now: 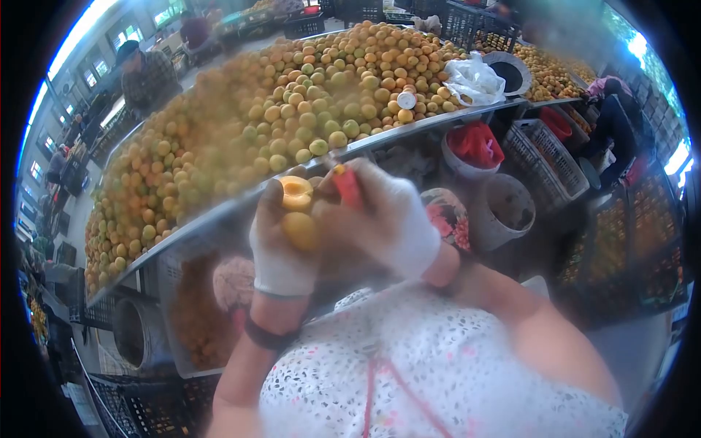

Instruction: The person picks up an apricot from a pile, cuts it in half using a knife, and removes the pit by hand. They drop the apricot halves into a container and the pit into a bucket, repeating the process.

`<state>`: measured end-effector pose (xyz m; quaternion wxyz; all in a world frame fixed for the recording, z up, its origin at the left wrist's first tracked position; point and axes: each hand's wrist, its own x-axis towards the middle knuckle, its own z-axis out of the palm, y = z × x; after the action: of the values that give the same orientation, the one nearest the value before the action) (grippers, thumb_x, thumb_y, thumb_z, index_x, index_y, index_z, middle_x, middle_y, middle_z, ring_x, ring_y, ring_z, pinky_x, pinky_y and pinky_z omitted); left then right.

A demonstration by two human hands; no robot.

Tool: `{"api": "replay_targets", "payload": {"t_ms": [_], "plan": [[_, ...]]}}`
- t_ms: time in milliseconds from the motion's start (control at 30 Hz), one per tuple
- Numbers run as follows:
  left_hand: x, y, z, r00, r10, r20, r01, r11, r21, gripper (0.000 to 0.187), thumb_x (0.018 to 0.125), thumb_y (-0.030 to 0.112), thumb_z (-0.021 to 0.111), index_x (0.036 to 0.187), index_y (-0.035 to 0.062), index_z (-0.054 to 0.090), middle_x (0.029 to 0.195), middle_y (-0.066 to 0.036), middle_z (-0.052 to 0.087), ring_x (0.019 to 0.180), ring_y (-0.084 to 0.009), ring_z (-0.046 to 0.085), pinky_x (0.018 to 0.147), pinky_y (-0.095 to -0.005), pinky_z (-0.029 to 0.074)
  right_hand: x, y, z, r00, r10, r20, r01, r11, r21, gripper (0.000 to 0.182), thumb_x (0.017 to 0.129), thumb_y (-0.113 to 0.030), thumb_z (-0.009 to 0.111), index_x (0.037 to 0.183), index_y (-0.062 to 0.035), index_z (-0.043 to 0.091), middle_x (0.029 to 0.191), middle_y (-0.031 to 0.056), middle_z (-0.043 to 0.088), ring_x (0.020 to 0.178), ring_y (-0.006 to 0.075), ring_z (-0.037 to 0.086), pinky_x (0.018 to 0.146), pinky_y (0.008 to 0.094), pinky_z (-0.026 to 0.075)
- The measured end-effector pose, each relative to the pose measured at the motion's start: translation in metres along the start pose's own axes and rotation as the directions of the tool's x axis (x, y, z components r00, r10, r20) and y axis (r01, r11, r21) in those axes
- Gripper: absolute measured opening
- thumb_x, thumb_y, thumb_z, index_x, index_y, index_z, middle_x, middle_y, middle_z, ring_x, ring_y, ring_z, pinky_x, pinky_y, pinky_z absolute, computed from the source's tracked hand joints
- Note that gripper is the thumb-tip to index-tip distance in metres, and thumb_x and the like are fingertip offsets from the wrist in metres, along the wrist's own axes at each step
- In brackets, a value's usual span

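Note:
Both hands wear white gloves with darkened fingers. My left hand (281, 244) is closed round apricots: a cut one (296, 193) shows its orange inside at the top, and a whole-looking yellow one (299, 230) sits below it. Close by on the right, my right hand (387, 219) grips a small red-handled tool (347, 185); its tip is too blurred to make out. Just beyond both hands, a large heap of apricots (314, 109) lies on a metal-edged table (241, 201).
A white plastic bag (475, 79) rests at the heap's right end. Buckets (504, 210) and a white crate (546, 157) stand at the right. Below the table on the left are a crate of apricot pieces (201, 310) and another bucket (135, 332). Other people (146, 77) are farther off.

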<state>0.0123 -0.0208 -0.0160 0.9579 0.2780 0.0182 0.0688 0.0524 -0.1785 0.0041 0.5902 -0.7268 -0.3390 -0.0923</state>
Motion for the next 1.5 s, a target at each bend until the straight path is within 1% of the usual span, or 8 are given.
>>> {"api": "replay_targets", "payload": {"t_ms": [367, 500, 600, 733, 900, 1100, 1267, 1500], "plan": [[0.0, -0.002, -0.001, 0.993, -0.09, -0.082, 0.109, 0.959, 0.263, 0.043, 0.102, 0.041, 0.049, 0.126, 0.0067, 0.058, 0.117, -0.009, 0.065, 0.105, -0.0252, 0.066, 0.086, -0.0415, 0.058, 0.01, 0.019, -0.012, 0.956, -0.287, 0.057, 0.292, 0.92, -0.263, 0.023, 0.077, -0.012, 0.073, 0.098, -0.0078, 0.067, 0.081, 0.0141, 0.065, 0.073, 0.0339, 0.066, 0.061, 0.0377, 0.053], [0.006, -0.002, -0.009, 0.976, -0.219, 0.003, 0.216, 0.965, 0.15, 0.046, 0.103, 0.042, 0.046, 0.127, 0.0041, 0.056, 0.113, -0.012, 0.066, 0.103, -0.0265, 0.067, 0.088, -0.0422, 0.057, 0.011, 0.019, -0.013, 0.926, -0.366, 0.095, 0.377, 0.874, -0.308, 0.021, 0.077, -0.011, 0.072, 0.096, -0.0082, 0.067, 0.078, 0.013, 0.064, 0.071, 0.0341, 0.065, 0.061, 0.0388, 0.052], [-0.003, -0.01, -0.005, 0.99, -0.103, -0.101, 0.125, 0.962, 0.244, 0.046, 0.103, 0.044, 0.046, 0.123, 0.0044, 0.058, 0.107, -0.012, 0.066, 0.091, -0.0243, 0.068, 0.078, -0.0371, 0.057, 0.011, 0.021, -0.015, 0.893, -0.427, 0.14, 0.448, 0.822, -0.352, 0.018, 0.077, -0.012, 0.072, 0.093, -0.0075, 0.065, 0.078, 0.0128, 0.064, 0.07, 0.0344, 0.065, 0.061, 0.0408, 0.052], [-0.005, -0.005, 0.007, 0.99, -0.13, -0.053, 0.14, 0.885, 0.445, 0.044, 0.101, 0.045, 0.05, 0.112, 0.0037, 0.06, 0.088, -0.009, 0.064, 0.067, -0.0183, 0.059, 0.059, -0.0293, 0.044, 0.007, 0.022, -0.014, 0.976, -0.212, 0.056, 0.219, 0.944, -0.247, 0.013, 0.081, -0.011, 0.07, 0.09, -0.0049, 0.063, 0.075, 0.0136, 0.064, 0.068, 0.0341, 0.064, 0.06, 0.0389, 0.052], [0.002, -0.003, 0.006, 0.993, -0.092, -0.074, 0.113, 0.931, 0.346, 0.049, 0.101, 0.039, 0.052, 0.123, -0.0035, 0.058, 0.083, -0.007, 0.062, 0.062, -0.015, 0.054, 0.057, -0.0285, 0.039, 0.004, 0.014, -0.016, 0.998, 0.064, 0.024, -0.063, 0.997, -0.039, 0.011, 0.086, -0.012, 0.067, 0.09, -0.004, 0.062, 0.072, 0.0159, 0.063, 0.065, 0.0312, 0.065, 0.06, 0.0363, 0.05], [0.008, -0.001, -0.004, 0.991, -0.058, -0.121, 0.084, 0.971, 0.224, 0.041, 0.101, 0.035, 0.052, 0.117, -0.0023, 0.059, 0.093, -0.01, 0.066, 0.074, -0.0197, 0.063, 0.069, -0.0336, 0.053, -0.001, 0.015, -0.013, 0.991, 0.136, 0.019, -0.133, 0.986, -0.101, 0.022, 0.085, -0.02, 0.074, 0.089, -0.0034, 0.061, 0.071, 0.0186, 0.061, 0.064, 0.0325, 0.063, 0.059, 0.0375, 0.05], [0.011, -0.001, -0.015, 0.998, 0.012, -0.062, 0.0, 0.982, 0.19, 0.037, 0.102, 0.033, 0.052, 0.116, -0.0002, 0.058, 0.106, -0.013, 0.067, 0.094, -0.0232, 0.067, 0.084, -0.0348, 0.056, -0.01, 0.02, 0.0, 0.979, -0.148, 0.142, 0.18, 0.952, -0.246, 0.044, 0.082, -0.035, 0.077, 0.108, -0.0063, 0.056, 0.073, 0.0186, 0.064, 0.07, 0.0387, 0.066, 0.058, 0.0436, 0.051], [-0.001, -0.009, 0.002, 0.99, 0.002, -0.143, 0.042, 0.951, 0.305, 0.042, 0.095, 0.037, 0.063, 0.116, 0.0015, 0.059, 0.107, -0.013, 0.067, 0.096, -0.0231, 0.067, 0.087, -0.0351, 0.056, -0.013, 0.03, 0.02, 0.959, -0.122, 0.256, 0.219, 0.892, -0.394, 0.05, 0.081, -0.035, 0.076, 0.114, -0.0046, 0.054, 0.073, 0.0193, 0.065, 0.07, 0.0389, 0.068, 0.059, 0.0447, 0.053]]}}
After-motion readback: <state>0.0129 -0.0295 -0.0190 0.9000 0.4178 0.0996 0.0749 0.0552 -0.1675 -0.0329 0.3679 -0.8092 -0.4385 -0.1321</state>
